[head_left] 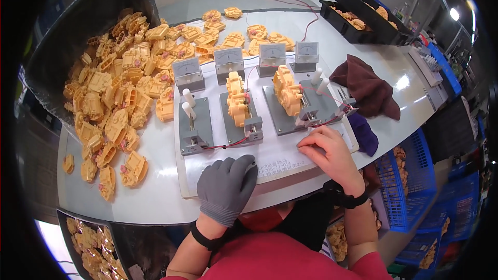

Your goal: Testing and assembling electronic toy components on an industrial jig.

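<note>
- Head view: the left hand (225,186), in a gray knitted glove, is placed palm down at the white board's (275,175) front edge, fingers loosely bent; whether anything is held beneath cannot be told.
- The bare right hand (334,156) is poised over the board's front part, thumb and forefinger drawn nearly together; no object is seen between them, but a grasp cannot be ruled out.
- Ahead of the left hand, one yellow gearbox housing (237,105) is mounted upright on a gray test fixture (228,134).
- Ahead and left of the right hand, a second yellow housing (287,92) is likewise mounted.
- Beyond both hands, four analog panel meters (229,61) are lined up.
- Left of the left hand, many housings are heaped (116,88).
- Right of the right hand, a purple cloth (363,132) and a brown cloth (365,85) are laid.
</note>
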{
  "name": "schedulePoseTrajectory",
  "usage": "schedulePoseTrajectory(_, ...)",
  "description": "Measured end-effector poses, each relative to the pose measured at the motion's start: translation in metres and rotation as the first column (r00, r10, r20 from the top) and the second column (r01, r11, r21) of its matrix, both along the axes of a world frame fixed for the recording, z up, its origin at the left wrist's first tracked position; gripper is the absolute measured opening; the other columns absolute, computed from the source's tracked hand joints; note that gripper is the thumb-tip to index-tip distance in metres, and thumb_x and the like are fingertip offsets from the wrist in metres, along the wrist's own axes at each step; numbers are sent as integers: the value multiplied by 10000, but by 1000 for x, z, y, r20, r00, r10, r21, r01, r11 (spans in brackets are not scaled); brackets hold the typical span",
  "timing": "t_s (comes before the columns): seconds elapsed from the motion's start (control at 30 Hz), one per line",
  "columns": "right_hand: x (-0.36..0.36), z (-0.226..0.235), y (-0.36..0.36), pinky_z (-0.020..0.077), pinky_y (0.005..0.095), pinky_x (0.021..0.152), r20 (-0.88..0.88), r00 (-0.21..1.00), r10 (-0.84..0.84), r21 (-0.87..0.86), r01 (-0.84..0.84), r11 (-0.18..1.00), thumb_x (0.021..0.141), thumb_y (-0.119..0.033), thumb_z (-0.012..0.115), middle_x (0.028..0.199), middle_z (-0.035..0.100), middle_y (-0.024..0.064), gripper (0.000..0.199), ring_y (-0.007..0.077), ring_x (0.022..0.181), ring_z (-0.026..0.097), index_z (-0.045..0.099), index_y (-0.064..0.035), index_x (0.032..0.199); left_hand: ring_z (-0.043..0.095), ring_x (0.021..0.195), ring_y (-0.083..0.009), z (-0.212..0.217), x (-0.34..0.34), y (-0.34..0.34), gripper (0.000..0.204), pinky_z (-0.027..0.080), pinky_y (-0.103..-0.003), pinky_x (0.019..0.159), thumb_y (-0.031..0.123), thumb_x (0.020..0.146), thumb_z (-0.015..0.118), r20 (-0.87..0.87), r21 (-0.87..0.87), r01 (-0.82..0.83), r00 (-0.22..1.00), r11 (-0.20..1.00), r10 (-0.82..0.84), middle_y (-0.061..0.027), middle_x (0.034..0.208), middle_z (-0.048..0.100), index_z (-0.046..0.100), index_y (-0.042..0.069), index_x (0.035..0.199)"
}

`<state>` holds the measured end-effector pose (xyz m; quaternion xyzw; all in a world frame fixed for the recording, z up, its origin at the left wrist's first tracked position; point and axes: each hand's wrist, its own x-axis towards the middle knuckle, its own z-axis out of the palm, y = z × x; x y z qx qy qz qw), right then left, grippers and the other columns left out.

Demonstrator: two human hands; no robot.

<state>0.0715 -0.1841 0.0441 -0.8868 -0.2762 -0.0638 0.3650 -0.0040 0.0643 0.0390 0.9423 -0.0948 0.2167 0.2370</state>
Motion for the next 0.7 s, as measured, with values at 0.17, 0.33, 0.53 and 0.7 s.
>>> schedulePoseTrajectory(0.17, 3, -4, 1, 463, 357, 766, 61, 998, -36, -2, 36, 999, 842, -115, 717, 894, 621, 73, 84, 263, 874, 595, 710, -59, 903, 584, 655, -287, 0, 4, -3, 109, 441, -406, 598, 131, 823, 724, -15, 10, -10, 1000, 1000, 10, -72, 709, 600, 683, 122, 923)
schedulePoseTrajectory(0.33, 5, -8, 3, 422, 371, 747, 97, 995, -22, 68, 15, 998, 850, -166, 721, 843, 611, 27, 65, 244, 844, 597, 701, -113, 880, 576, 650, -279, 2, 4, -3, 108, 433, -400, 602, 121, 821, 719, -28, 13, -24, 999, 1000, 24, -71, 702, 589, 682, 118, 922)
schedulePoseTrajectory(0.53, 4, -6, 1, 452, 360, 769, 79, 996, -29, 43, 26, 999, 805, -124, 749, 881, 629, 54, 103, 266, 871, 597, 713, -86, 893, 565, 616, -262, -2, 7, -3, 124, 424, -384, 575, 147, 830, 715, 1, 36, -16, 1000, 999, 16, -54, 687, 574, 674, 139, 948)
schedulePoseTrajectory(0.7, 3, -6, 1, 450, 362, 781, 73, 997, -21, 48, 18, 999, 788, -137, 766, 894, 630, 54, 131, 267, 888, 599, 715, -89, 898, 564, 616, -261, -1, 5, -3, 125, 423, -383, 576, 144, 832, 712, -9, 43, -27, 1000, 999, 27, -55, 688, 574, 673, 137, 950)
